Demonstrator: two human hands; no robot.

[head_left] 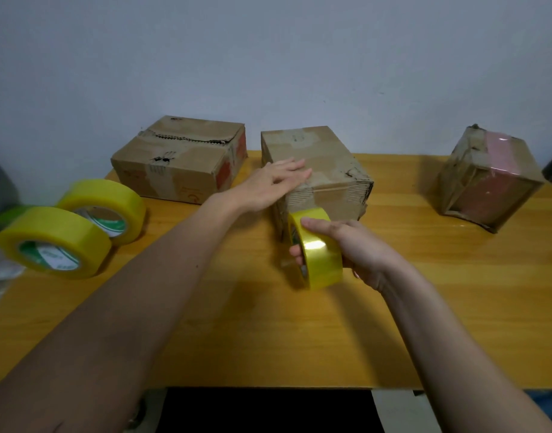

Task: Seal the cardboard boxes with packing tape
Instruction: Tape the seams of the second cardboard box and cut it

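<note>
Tape applied to middle cardboard box point(318, 170) on wooden table point(268, 332).
Left hand point(268, 182) lies flat, fingers straight and together, pressing the box top; right hand point(346, 245) grips tape roll point(316, 251) against the box's near face; flat box point(181, 160) stands to the left; wrapped box point(487, 179) far right; two spare rolls point(74, 226) at left.

Both forearms bare, seemingly sleeveless; no rings or watch visible.

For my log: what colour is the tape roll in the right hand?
Yellow tape roll, head view.
</note>
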